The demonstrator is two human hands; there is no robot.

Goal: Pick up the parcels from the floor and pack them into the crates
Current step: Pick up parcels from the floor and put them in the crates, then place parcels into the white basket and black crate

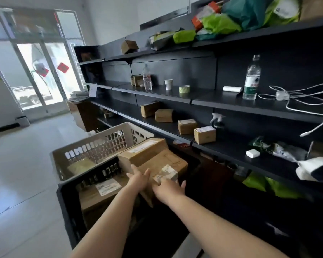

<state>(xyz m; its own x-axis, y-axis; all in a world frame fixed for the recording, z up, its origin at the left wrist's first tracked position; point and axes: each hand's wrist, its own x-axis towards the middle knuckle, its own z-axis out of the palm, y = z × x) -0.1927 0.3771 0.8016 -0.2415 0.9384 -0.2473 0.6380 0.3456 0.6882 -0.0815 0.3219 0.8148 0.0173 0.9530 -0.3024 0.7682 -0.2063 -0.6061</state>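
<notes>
Landmark: black crate (71, 207), on the floor against the dark shelving (231, 101)

- Large cardboard parcel (157, 157): held tilted over the black crate's far right corner, not yet seated inside
- Small pale parcel (167, 174): riding on the large parcel's near edge, above the black crate's right side
- Your left hand (138, 178): fingers (146, 174) straight and spread, pressed flat on the large parcel's near face
- Your right hand (169, 189): curled round the small pale parcel's near end; how far the fingers wrap underneath cannot be told
- Labelled parcel (101, 192): already lying inside the black crate
- White crate (101, 144): touching the black crate's far end, with one parcel (80, 165) in its bottom

Step in hand, as judged: placing, both parcels carried over the crates and awaiting release

Next move calls for: choosing whichever crate has the room, levelling the large parcel, lowering it clear of the rim and keeping the small one from sliding off
</notes>
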